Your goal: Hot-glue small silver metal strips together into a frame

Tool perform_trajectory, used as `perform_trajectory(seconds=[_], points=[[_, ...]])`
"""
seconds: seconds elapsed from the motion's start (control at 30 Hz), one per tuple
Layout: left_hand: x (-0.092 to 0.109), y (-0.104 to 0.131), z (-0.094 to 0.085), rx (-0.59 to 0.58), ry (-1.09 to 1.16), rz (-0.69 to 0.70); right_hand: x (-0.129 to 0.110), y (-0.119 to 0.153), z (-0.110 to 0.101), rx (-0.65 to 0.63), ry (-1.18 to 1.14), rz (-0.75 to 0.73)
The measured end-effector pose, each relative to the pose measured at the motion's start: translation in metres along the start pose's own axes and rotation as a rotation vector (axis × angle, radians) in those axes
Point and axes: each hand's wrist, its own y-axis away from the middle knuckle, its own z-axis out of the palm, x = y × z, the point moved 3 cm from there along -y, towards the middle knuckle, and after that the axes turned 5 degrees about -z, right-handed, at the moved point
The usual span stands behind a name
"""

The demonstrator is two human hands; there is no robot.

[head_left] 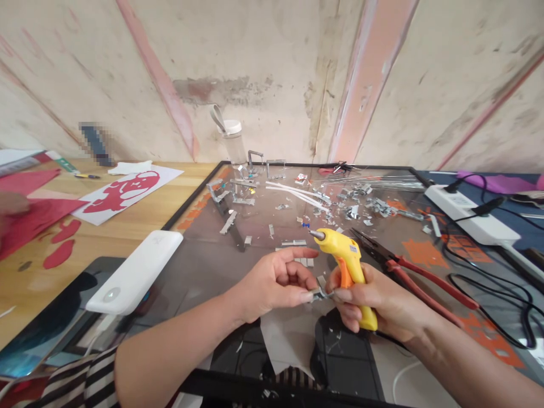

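Note:
A yellow hot glue gun (pixel 342 249) with an orange trigger is gripped in my right hand (pixel 380 294), its metal nozzle pointing up and to the left. My left hand (pixel 276 279) pinches a small grey folded piece (pixel 322 291) between thumb and fingers. The tips of my right thumb and finger also meet this piece below the glue gun. Fingers partly cover it, so its full shape is hidden. Red-handled pliers (pixel 419 272) lie just right of the glue gun. Small grey strips (pixel 293 243) lie beyond my left fingers.
Scattered grey scraps (pixel 378 207) and white sticks (pixel 295 191) cover the black-framed glass panel (pixel 199 243). A bottle (pixel 233 144) stands behind. At right are a power strip (pixel 471 215) and black cables. At left lie a white power bank (pixel 136 272) and red paper cut-outs, near another person's blurred hand (pixel 12 204).

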Motion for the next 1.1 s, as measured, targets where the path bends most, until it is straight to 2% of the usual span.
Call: perform_trajectory(seconds=[0.13, 0.23, 0.4, 0.67, 0.73, 0.83, 1.0, 1.1], points=[[0.000, -0.002, 0.000, 0.035, 0.116, -0.026, 0.000, -0.001, 0.001, -0.011, -0.070, -0.018], [-0.001, -0.003, 0.002, 0.017, 0.177, -0.049, 0.001, -0.001, 0.002, -0.024, -0.115, -0.012], [-0.001, -0.002, 0.005, -0.031, 0.210, -0.050, 0.004, 0.000, 0.003, -0.083, -0.160, 0.005], [-0.002, -0.003, -0.001, 0.005, 0.250, -0.083, -0.001, 0.000, 0.002, -0.068, -0.198, -0.008], [0.000, -0.003, -0.005, 0.035, 0.283, -0.057, -0.009, 0.002, -0.002, 0.011, -0.208, -0.053], [0.002, -0.004, -0.008, 0.080, 0.316, -0.046, -0.022, 0.004, -0.015, 0.204, -0.122, -0.150], [-0.004, -0.005, -0.012, 0.162, 0.338, -0.078, -0.031, 0.005, -0.034, 0.538, 0.312, -0.307], [-0.006, -0.006, -0.015, 0.168, 0.362, -0.067, -0.035, 0.009, -0.039, 0.702, 0.550, -0.316]])
